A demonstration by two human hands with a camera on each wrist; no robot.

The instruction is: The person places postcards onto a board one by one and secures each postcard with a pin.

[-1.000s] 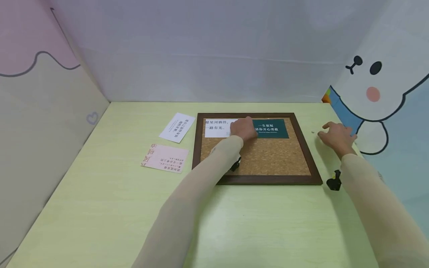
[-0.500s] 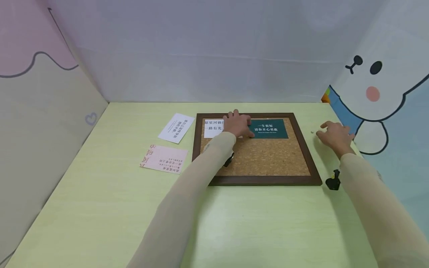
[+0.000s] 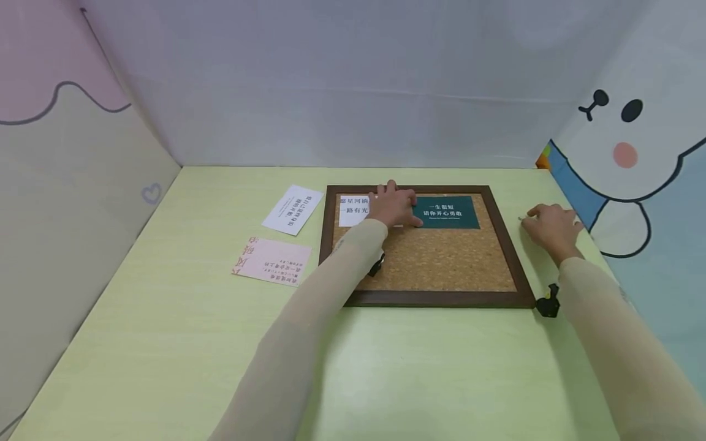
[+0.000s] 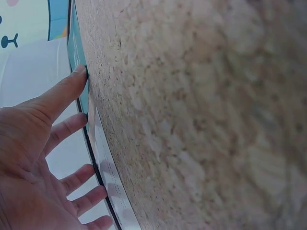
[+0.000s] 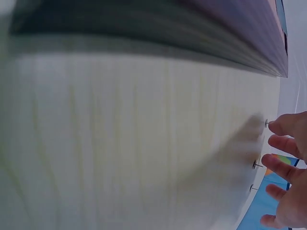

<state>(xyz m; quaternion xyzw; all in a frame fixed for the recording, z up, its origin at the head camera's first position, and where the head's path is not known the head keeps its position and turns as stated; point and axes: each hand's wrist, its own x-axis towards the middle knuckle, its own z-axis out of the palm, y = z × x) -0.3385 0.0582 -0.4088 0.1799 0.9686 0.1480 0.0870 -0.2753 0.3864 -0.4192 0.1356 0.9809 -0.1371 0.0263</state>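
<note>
My left hand [image 3: 393, 206] lies with spread fingers over the upper part of a cork board [image 3: 441, 260]. It covers the right part of a white card [image 3: 353, 211]; the thumb touches the left end of a dark green card [image 3: 449, 212]. In the left wrist view this hand [image 4: 36, 158] has its thumb on the green card [image 4: 76, 45]. Right of the board, my right hand [image 3: 553, 229] is over the table. In the right wrist view, the thumb of this hand [image 5: 293, 167] is at a small pin [image 5: 266, 123], with the index finger bent beside it, not visibly pinching.
Two more pins, one [image 5: 255, 165] and another [image 5: 252, 188], lie near the right hand. Left of the board are a tilted white card [image 3: 292, 210] and a pink card [image 3: 271, 261]. The board's dark wooden frame [image 3: 441, 299] rests on the pale table [image 3: 165, 318].
Over the last second my left hand has moved left and spread its fingers, uncovering the green card's left end. My right hand's thumb and index finger have come closer together. The view has shifted slightly.
</note>
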